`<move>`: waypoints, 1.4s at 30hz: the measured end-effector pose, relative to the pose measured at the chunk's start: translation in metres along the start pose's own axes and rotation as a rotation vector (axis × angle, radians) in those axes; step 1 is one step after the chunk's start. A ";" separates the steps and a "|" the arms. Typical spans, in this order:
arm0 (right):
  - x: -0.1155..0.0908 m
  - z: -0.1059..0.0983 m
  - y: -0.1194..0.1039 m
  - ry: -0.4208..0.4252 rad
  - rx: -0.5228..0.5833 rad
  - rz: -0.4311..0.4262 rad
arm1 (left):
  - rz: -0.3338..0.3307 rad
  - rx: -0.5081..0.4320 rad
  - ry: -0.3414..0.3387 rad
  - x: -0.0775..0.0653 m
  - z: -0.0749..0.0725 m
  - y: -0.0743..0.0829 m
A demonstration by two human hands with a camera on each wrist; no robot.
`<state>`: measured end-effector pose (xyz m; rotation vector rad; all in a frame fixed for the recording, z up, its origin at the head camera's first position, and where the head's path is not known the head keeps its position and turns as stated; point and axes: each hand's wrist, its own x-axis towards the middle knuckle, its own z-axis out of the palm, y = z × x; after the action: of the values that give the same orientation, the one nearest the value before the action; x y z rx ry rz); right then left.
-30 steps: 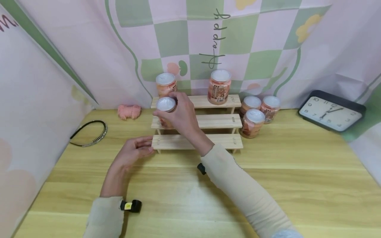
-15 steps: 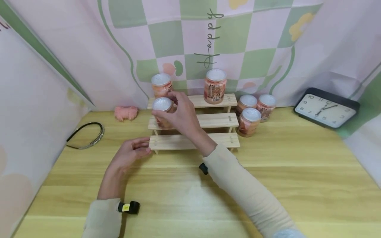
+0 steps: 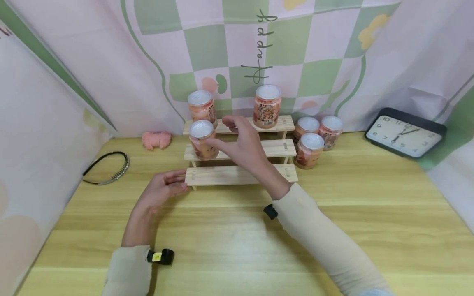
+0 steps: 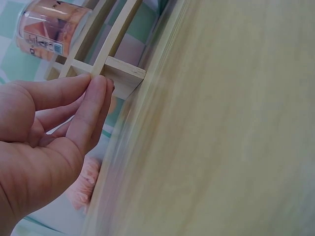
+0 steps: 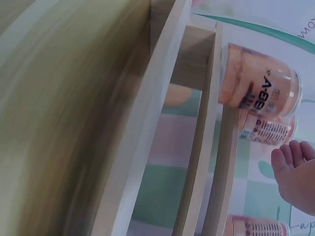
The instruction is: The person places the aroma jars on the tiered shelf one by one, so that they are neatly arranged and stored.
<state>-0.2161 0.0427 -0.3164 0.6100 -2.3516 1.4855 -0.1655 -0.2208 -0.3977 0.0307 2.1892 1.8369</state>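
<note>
nearest, the wood-grained bench (image 3: 222, 242) runs under two cream sleeves (image 3: 329, 230). the left hand (image 3: 163, 191) pinches the left end of a three-tier rack of pale wooden boards (image 3: 222, 176) at its lowest tier, thumb and fingers nearly together on that end, likely to keep so light a frame from sliding. left of it lies a black headband (image 3: 127, 162) with a glittering toothed arc. a little farther in, the right hand (image 3: 242, 144) hangs over the middle tier, thumb and fingers well apart and clamped on nothing; the right wrist view shows its fingers clear of the jars, though whether the thumb brushes one i cannot tell. just left of that thumb, the peach-pink printed jar with a silvery lid (image 3: 204, 147) stands upright on the left end of the middle tier, bearing its own weight, directly before a matching jar on the top tier (image 3: 200, 107); the step probably leaves both in sight. another matching jar (image 3: 267, 111) stands toward the top tier's right. three more jars (image 3: 309, 155) cluster on the bench beside the rack's right end, presumably kept within reach. behind are a pink yarn bundle (image 3: 156, 140), a black-framed clock (image 3: 405, 135) and a green-and-white checked drape (image 3: 285, 45).
</note>
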 end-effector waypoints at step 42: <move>-0.036 -0.115 0.069 0.056 -0.143 0.054 | 0.010 0.009 0.011 0.001 0.000 -0.002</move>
<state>-0.2167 0.1801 -0.3376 0.4673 -2.4230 1.3234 -0.1659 -0.2214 -0.4000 0.0330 2.2082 1.8370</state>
